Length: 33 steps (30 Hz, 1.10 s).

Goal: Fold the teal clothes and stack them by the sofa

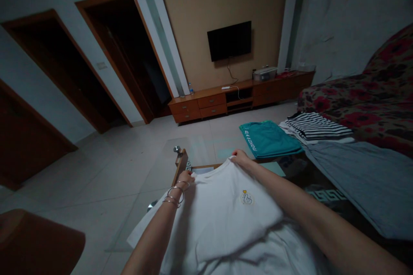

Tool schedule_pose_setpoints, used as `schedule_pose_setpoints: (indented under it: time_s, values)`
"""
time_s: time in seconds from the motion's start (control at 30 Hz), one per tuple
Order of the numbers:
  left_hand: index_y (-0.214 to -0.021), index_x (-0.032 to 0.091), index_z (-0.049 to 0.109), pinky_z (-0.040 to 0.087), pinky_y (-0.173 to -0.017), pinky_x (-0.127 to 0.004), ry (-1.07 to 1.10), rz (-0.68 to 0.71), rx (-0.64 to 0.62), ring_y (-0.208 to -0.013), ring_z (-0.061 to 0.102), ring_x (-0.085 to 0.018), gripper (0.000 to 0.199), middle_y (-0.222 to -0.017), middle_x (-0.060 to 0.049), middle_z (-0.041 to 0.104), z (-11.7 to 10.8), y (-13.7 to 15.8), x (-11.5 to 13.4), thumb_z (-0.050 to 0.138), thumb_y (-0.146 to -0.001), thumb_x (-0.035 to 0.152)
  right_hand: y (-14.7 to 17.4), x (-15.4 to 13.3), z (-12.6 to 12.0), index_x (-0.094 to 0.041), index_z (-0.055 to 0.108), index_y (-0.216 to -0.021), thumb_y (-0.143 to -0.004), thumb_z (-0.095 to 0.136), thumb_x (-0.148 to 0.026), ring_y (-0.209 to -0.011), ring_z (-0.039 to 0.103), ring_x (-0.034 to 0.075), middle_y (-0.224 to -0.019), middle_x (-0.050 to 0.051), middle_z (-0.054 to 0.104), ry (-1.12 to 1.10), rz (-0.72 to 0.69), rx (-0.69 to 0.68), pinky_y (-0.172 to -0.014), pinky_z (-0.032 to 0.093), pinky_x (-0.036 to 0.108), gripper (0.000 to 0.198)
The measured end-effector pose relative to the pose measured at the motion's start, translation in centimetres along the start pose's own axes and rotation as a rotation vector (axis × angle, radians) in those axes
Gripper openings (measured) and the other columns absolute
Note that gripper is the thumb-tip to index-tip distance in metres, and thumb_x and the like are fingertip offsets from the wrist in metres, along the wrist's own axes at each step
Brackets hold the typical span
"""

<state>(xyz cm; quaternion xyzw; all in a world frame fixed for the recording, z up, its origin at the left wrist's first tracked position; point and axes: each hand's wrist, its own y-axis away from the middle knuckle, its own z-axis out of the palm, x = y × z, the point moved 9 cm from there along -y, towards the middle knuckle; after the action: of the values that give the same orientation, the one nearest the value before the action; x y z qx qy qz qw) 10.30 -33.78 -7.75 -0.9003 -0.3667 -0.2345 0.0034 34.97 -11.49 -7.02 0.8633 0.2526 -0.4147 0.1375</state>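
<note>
A soft white T-shirt (pixel 222 219) lies spread over a glass-topped desk (pixel 193 148) with a wooden frame, its cloth smooth in the middle and rumpled into folds toward the near edge. A small round printed patch (pixel 247 198) sits on the chest, showing a yellow mark above a pale hand sign; no writing on it can be read. The left hand (pixel 185 177) grips the far left corner of the shirt, its fingers (pixel 190 175) curled shut on the fabric, the wrist ringed by thin metal bangles (pixel 174 195). The right hand (pixel 240 157) pinches the far right corner of the same edge, fingers closed on the cloth with the knuckles up. Both bare forearms reach forward from the near edge, the right one lying across the shirt.

Beyond the shirt on the desk lies a folded teal garment (pixel 269 139), flat and rectangular, with white lettering along its left edge that is too small to read. Just to its right lies a folded black-and-white striped top (pixel 318 126), and near that a flat grey cloth (pixel 361 176) spreads out. A sofa (pixel 364 94) covered in red floral fabric stands on the right. On the far wall hangs a dark flat television (pixel 229 40) above a long low wooden cabinet (pixel 238 94) with drawers. The floor (pixel 112 167) is pale glossy tile.
</note>
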Motion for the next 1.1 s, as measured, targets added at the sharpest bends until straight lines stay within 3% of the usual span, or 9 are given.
schedule_pose_setpoints:
  time_s: [0.17, 0.37, 0.5, 0.67, 0.77, 0.83, 0.93, 1.03, 1.1]
  values:
    - [-0.069, 0.012, 0.059, 0.036, -0.059, -0.023, -0.028, -0.041, 0.048, -0.071, 0.057, -0.017, 0.004, -0.071, -0.004, 0.058, -0.2, -0.9, -0.4, 0.063, -0.068, 0.012, -1.6, -0.5, -0.7, -0.014, 0.066, -0.091, -0.065, 0.060, -0.005, -0.081, 0.055, 0.012, -0.090, 0.004, 0.066, 0.038, -0.037, 0.045, -0.068, 0.037, 0.018, 0.028]
    - [-0.066, 0.014, 0.055, 0.033, -0.059, -0.021, 0.004, -0.039, 0.064, -0.070, 0.053, -0.015, 0.010, -0.070, -0.002, 0.057, -1.1, -1.2, -0.6, 0.064, -0.068, 0.016, -1.5, 0.5, 0.0, -0.014, 0.068, -0.079, -0.064, 0.068, -0.014, -0.070, 0.052, 0.011, -0.075, 0.001, 0.064, 0.103, -0.037, -0.087, -0.060, 0.033, 0.020, 0.015]
    - [-0.063, 0.014, 0.052, 0.029, -0.055, -0.021, 0.123, -0.036, 0.043, -0.062, 0.046, -0.011, 0.013, -0.063, 0.001, 0.051, -2.6, -0.6, -0.1, 0.064, -0.066, 0.015, -1.0, -0.4, -1.9, -0.012, 0.066, -0.086, -0.070, 0.066, -0.016, -0.074, 0.055, 0.013, -0.082, 0.005, 0.065, 0.097, -0.002, -0.099, -0.063, 0.037, 0.020, 0.016]
    - [-0.068, 0.015, 0.052, 0.025, -0.047, -0.021, 0.336, -0.026, -0.042, -0.048, 0.034, -0.007, 0.019, -0.055, 0.005, 0.039, -3.3, 3.2, 3.2, 0.061, -0.073, 0.031, 3.6, -3.8, -3.0, -0.010, 0.063, -0.097, -0.083, 0.060, -0.022, -0.092, 0.060, 0.019, -0.098, 0.014, 0.065, 0.027, 0.031, -0.085, -0.077, 0.044, 0.025, 0.019]
    - [-0.074, 0.015, 0.055, 0.026, -0.045, -0.021, 0.454, 0.030, -0.179, -0.045, 0.033, -0.007, 0.026, -0.055, 0.005, 0.040, -0.9, 8.8, 7.1, 0.058, -0.074, 0.041, 11.4, -4.8, 3.3, -0.011, 0.063, -0.095, -0.091, 0.047, -0.050, -0.077, 0.064, 0.018, -0.086, 0.012, 0.067, -0.391, 0.153, -0.503, -0.069, 0.050, 0.029, 0.042]
    - [-0.078, 0.014, 0.058, 0.030, -0.046, -0.020, 0.591, 0.106, -0.392, -0.046, 0.038, -0.007, 0.028, -0.058, 0.004, 0.045, 1.9, 13.5, 10.0, 0.062, -0.070, 0.041, 17.2, -6.1, 7.4, -0.012, 0.061, -0.099, -0.079, 0.060, -0.062, -0.074, 0.064, 0.019, -0.090, 0.012, 0.068, -0.846, 0.248, -0.742, -0.067, 0.052, 0.032, 0.053]
    - [-0.092, 0.014, 0.060, 0.038, -0.050, -0.022, 0.684, 0.200, -0.638, -0.052, 0.047, -0.009, 0.028, -0.068, 0.000, 0.055, 4.2, 18.8, 13.1, 0.062, -0.071, 0.033, 21.0, -5.7, 8.2, -0.013, 0.061, -0.093, -0.054, 0.082, -0.046, -0.073, 0.063, 0.018, -0.088, 0.008, 0.067, -1.292, 0.318, -0.493, -0.067, 0.052, 0.030, 0.055]
    - [-0.102, 0.015, 0.061, 0.047, -0.061, -0.026, 0.392, 0.302, -0.375, -0.065, 0.057, -0.014, 0.027, -0.079, -0.006, 0.062, 1.3, 18.6, 14.2, 0.047, -0.079, 0.019, 23.0, -5.0, 6.3, -0.016, 0.059, -0.094, -0.049, 0.079, -0.028, -0.076, 0.062, 0.017, -0.087, 0.004, 0.066, -1.409, 0.310, -0.239, -0.069, 0.051, 0.028, 0.051]
    - [-0.109, 0.016, 0.063, 0.048, -0.080, -0.030, 0.153, 0.511, -0.149, -0.090, 0.060, -0.018, 0.039, -0.100, -0.010, 0.064, -1.5, 18.3, 16.7, 0.042, -0.077, 0.008, 24.2, -5.8, 5.1, -0.019, 0.056, -0.099, -0.052, 0.074, -0.027, -0.075, 0.061, 0.016, -0.087, 0.002, 0.065, -1.322, 0.252, -0.271, -0.066, 0.050, 0.026, 0.051]
